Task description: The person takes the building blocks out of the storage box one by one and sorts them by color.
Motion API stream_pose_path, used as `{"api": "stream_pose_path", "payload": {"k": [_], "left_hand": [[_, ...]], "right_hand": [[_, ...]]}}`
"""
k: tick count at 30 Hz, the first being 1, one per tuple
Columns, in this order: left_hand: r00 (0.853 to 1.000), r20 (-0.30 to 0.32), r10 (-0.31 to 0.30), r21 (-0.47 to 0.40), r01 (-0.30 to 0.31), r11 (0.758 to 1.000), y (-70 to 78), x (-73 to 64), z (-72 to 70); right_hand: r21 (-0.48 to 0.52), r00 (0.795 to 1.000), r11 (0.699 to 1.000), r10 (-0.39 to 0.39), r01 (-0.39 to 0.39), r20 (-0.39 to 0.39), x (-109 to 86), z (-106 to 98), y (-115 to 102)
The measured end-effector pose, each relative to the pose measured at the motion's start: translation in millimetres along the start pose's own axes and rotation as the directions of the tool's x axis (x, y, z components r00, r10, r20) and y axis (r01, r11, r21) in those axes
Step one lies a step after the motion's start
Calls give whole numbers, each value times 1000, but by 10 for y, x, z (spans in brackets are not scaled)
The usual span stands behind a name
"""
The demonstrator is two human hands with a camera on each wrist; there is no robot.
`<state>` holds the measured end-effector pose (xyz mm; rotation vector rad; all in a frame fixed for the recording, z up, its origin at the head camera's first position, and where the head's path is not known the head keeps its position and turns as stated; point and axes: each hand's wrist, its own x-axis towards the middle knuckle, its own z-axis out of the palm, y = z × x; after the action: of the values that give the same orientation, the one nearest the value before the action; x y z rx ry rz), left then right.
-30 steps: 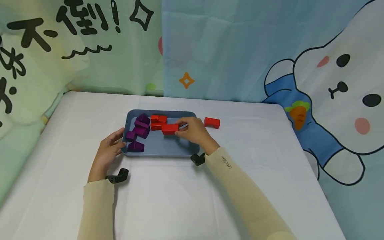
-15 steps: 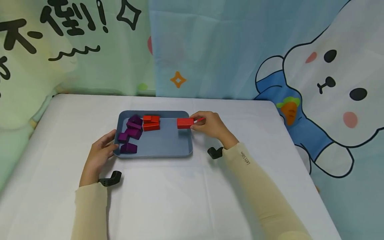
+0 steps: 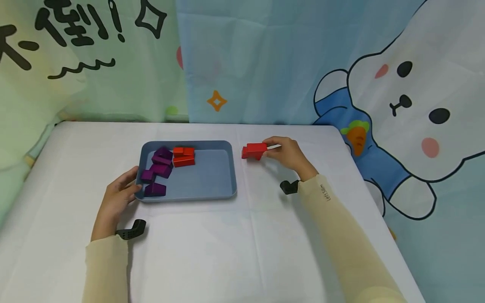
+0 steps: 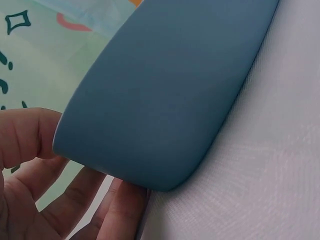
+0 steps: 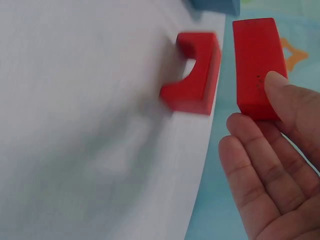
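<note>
My right hand [image 3: 288, 155] pinches a red rectangular block [image 5: 257, 62] between thumb and fingers, to the right of the blue-grey tray [image 3: 206, 185]. Close by, a red arch-shaped block [image 5: 202, 77] with a curved cutout sits on the white table; the held block partly covers it in the head view. My left hand [image 3: 115, 200] grips the tray's left end, with fingertips [image 4: 127, 200] against its outer wall. Inside the tray, several purple blocks [image 3: 161, 170] line the left side. Beside them lie red blocks [image 3: 183, 161].
The white tablecloth [image 3: 197, 252] covers the table, whose back edge meets a printed curtain [image 3: 257, 63]. A black wrist mount sits on each wrist, the left one [image 3: 132, 229] near the tray's front corner.
My right hand has carried the red block rightwards, from over the tray to beside the arch-shaped block on the table. The left hand stays at the tray while the head view has turned right.
</note>
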<state>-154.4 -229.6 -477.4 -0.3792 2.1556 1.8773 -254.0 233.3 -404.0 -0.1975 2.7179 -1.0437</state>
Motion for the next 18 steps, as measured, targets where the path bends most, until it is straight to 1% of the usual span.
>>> {"api": "stream_pose_path", "payload": {"k": [4, 10, 13, 18], "left_hand": [[1000, -3, -4, -1, 4, 1000, -6, -5, -4], [1000, 4, 9, 9, -9, 1000, 1, -27, -17], [1000, 3, 12, 10, -13, 1000, 4, -29, -19], [1000, -2, 14, 7, -14, 1000, -6, -12, -13]], "right_hand": [[-15, 999, 999, 35, -36, -10, 14, -80, 119], [-31, 994, 994, 104, -105, -29, 22, -154, 260], [-25, 990, 990, 140, -140, -31, 34, -153, 322], [-28, 986, 986, 166, -167, -31, 53, -125, 434]]}}
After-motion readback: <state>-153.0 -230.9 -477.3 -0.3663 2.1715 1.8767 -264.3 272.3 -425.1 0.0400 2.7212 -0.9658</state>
